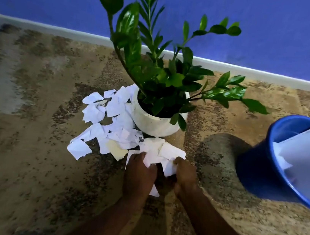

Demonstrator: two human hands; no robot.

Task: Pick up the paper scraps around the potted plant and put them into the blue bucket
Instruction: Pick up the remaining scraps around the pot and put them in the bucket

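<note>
The left hand (139, 173) and right hand (185, 178) are clutching crumpled white paper scraps (155, 153). Jagged loose pieces (111, 107) are touching the round white pot (155, 124).

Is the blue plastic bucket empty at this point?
Not empty: white paper scraps show inside the blue plastic bucket, below its rim.

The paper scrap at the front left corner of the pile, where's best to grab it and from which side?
Probably pinch its near left edge, coming in from the bare floor. The paper scrap lies flat at the pile's outer corner; other scraps crowd its far right side. The left hand and right hand both grip a bunch of scraps, so empty them first.
</note>
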